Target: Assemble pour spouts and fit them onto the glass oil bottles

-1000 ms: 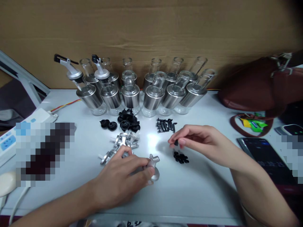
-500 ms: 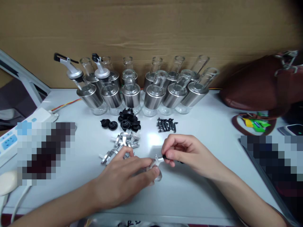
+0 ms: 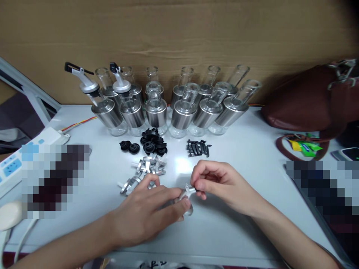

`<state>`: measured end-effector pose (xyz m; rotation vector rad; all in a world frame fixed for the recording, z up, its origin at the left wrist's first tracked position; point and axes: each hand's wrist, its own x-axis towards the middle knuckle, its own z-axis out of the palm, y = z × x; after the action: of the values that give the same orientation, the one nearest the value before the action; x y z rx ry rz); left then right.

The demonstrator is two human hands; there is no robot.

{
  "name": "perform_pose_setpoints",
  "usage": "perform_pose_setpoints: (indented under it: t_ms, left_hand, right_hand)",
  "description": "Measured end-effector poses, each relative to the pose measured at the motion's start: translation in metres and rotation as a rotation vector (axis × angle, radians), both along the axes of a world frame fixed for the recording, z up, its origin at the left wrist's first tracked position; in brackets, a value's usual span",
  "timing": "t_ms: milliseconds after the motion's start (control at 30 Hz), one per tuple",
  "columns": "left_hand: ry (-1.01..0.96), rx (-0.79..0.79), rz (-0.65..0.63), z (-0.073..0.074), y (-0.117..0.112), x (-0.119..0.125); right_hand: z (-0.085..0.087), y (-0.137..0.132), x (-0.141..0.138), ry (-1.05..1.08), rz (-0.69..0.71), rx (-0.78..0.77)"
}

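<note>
My left hand rests on the white table and grips a silver metal pourer spout between thumb and fingers. My right hand is closed in a pinch right at the tip of that spout, pressing a small black part against it. Just behind my left hand lies a heap of loose silver spouts. Farther back sit a pile of black rubber gaskets, two more gaskets and a cluster of small black pins.
Several glass bottles with metal collars stand in two rows along the cardboard wall; two at the left carry fitted pourers. A brown leather bag lies at the right, a power strip at the left.
My right hand moved left from the small black parts to the spout held by my left hand, carrying a black piece to its tip. The left hand has hardly moved.
</note>
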<state>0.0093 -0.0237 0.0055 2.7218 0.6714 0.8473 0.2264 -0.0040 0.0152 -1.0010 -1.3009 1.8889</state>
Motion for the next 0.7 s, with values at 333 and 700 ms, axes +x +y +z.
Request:
perform_pose_setpoints:
  t_ms: [333, 700]
  left_hand:
    - [-0.001, -0.017, 0.003, 0.0083, 0.0012, -0.0023]
    - [-0.032, -0.016, -0.013, 0.0087, 0.0002, 0.0013]
  right_hand:
    - [-0.0065, 0.0003, 0.0049, 0.267, 0.180, -0.157]
    - [-0.0063, 0.0002, 0.0044, 0.297, 0.356, -0.232]
